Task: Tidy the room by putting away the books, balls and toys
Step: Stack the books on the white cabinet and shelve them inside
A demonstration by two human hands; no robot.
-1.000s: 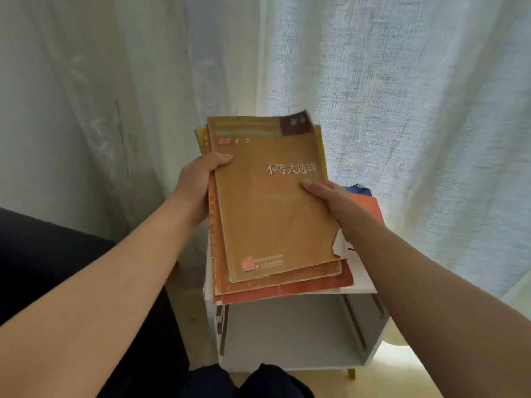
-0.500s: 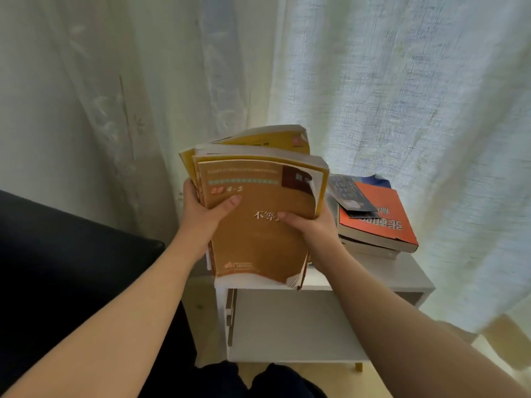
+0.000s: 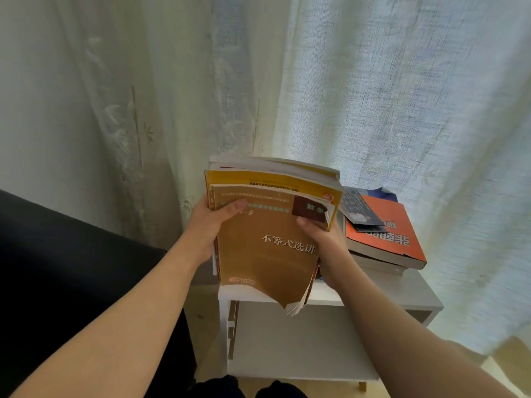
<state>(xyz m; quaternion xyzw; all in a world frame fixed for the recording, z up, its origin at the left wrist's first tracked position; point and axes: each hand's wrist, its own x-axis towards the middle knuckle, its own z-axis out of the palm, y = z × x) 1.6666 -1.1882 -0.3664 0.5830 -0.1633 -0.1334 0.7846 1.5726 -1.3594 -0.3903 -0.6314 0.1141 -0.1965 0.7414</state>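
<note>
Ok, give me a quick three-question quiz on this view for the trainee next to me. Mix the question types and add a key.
1. True or false: the left hand alone holds the bundle of books.
2. Where does the orange book lie? A) on the floor; B) on top of the white cabinet; C) in the open compartment below.
3. Fill in: the thing lying on the orange book is a dark ____.
Key: 1 false, the right hand has a grip on it too. 2 B. 3 booklet.
</note>
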